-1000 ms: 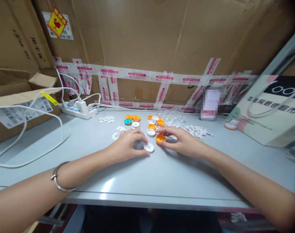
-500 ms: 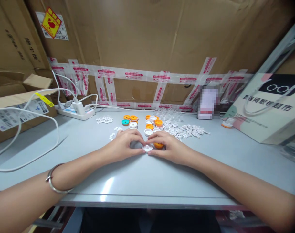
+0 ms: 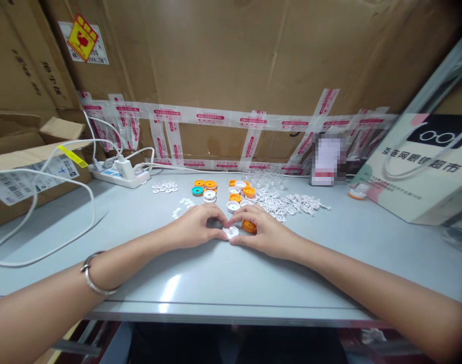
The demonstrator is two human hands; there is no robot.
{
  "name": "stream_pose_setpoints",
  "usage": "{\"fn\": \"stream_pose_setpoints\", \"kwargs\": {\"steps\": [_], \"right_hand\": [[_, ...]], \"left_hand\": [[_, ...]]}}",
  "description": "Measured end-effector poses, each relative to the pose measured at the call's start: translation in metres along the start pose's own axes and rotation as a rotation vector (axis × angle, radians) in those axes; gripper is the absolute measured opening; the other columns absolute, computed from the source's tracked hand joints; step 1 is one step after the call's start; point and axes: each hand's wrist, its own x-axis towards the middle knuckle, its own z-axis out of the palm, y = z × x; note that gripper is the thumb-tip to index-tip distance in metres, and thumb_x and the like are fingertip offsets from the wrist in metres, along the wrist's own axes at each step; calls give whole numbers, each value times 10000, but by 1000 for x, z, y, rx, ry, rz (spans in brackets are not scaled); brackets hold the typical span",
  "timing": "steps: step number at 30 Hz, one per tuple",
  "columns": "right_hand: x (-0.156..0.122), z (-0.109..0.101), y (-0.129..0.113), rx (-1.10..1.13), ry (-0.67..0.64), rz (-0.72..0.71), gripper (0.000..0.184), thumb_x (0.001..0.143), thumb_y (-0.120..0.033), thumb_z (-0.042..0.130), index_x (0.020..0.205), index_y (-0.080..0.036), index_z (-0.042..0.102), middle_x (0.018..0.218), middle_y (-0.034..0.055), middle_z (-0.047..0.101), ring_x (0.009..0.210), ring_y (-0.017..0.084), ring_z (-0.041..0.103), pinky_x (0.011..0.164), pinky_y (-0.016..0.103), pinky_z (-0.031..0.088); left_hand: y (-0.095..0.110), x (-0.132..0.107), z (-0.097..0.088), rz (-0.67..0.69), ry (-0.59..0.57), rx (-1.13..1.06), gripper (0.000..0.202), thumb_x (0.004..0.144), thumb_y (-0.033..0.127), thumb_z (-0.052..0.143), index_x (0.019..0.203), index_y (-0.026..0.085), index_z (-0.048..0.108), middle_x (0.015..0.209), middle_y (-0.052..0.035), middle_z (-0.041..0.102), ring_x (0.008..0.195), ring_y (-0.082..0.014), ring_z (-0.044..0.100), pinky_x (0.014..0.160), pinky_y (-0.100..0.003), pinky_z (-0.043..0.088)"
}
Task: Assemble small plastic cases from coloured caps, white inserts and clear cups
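A small round white plastic piece (image 3: 231, 232) lies low over the grey table between my two hands. My left hand (image 3: 198, 223) pinches its left edge between thumb and fingers. On the other side, my right hand (image 3: 266, 230) grips the same piece at its right edge, fingertips meeting the left ones behind it. An orange round cap (image 3: 249, 226) sits beside my right palm, partly covered by the fingers. Just beyond my hands stand white round caps (image 3: 233, 206) and orange ones (image 3: 235, 197). A teal cap (image 3: 197, 191) is in the left cluster.
Small white parts (image 3: 302, 204) spread behind my right hand, with clear pieces (image 3: 266, 179) farther back. Little white discs (image 3: 165, 187) lie left. A power strip (image 3: 130, 179) with looping cables, a phone (image 3: 325, 161), a paper bag (image 3: 413, 172) and cardboard boxes (image 3: 215, 55) surround the table (image 3: 253, 283).
Both hands stay on the white piece with only slight finger shifts. The left forearm has moved a little to the right; the camera view has shifted slightly.
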Motion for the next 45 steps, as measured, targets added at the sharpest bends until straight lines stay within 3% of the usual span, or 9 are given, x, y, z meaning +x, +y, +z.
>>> {"fn": "stream_pose_setpoints", "kwargs": {"steps": [4, 9, 14, 18, 27, 36, 45], "right_hand": [[2, 1, -1, 2, 17, 22, 322, 671, -397, 703, 941, -231, 648, 991, 44, 574, 999, 209, 475, 890, 350, 365], [2, 2, -6, -15, 14, 40, 283, 676, -374, 701, 912, -225, 652, 909, 34, 590, 928, 202, 493, 823, 335, 378], [0, 4, -5, -16, 39, 17, 241, 680, -362, 698, 871, -223, 656, 872, 27, 602, 896, 197, 507, 810, 330, 382], [0, 5, -3, 13, 59, 17, 270, 665, -361, 711, 890, -222, 659, 891, 33, 612, 922, 204, 508, 831, 336, 387], [0, 4, 0, 50, 59, 37, 306, 651, -341, 727, 911, -199, 654, 916, 41, 603, 949, 207, 495, 847, 337, 381], [0, 6, 1, 64, 58, 44, 318, 644, -349, 731, 923, -215, 656, 890, 34, 593, 925, 204, 496, 822, 330, 392], [0, 6, 3, 70, 74, 17, 296, 642, -358, 732, 888, -214, 651, 912, 37, 614, 951, 213, 503, 845, 344, 395]], "left_hand": [[-1, 4, -4, 10, -31, -44, 165, 744, 312, 634, 828, 177, 679, 844, -15, 674, 804, -148, 593, 746, -234, 425], [8, 12, -7, -26, -84, 74, 137, 734, 276, 637, 804, 171, 688, 759, -8, 694, 702, -139, 611, 640, -211, 431], [26, 23, -17, 189, -294, 464, 163, 753, 101, 551, 768, 177, 694, 766, -24, 695, 695, -152, 612, 615, -221, 411], [31, 26, -23, 357, -386, 585, 169, 764, 92, 535, 797, 166, 684, 774, -40, 683, 691, -142, 607, 615, -205, 417], [11, 20, -20, 417, -277, 454, 134, 741, 101, 538, 786, 148, 655, 765, -39, 678, 673, -132, 605, 625, -197, 421], [-1, 14, -9, 358, -76, 330, 96, 746, 137, 533, 779, 159, 621, 721, -5, 645, 627, -93, 572, 591, -174, 396], [-4, 0, -10, 578, -44, 669, 285, 907, 211, 350, 857, 158, 626, 805, -75, 659, 762, -149, 591, 702, -254, 424]]}}
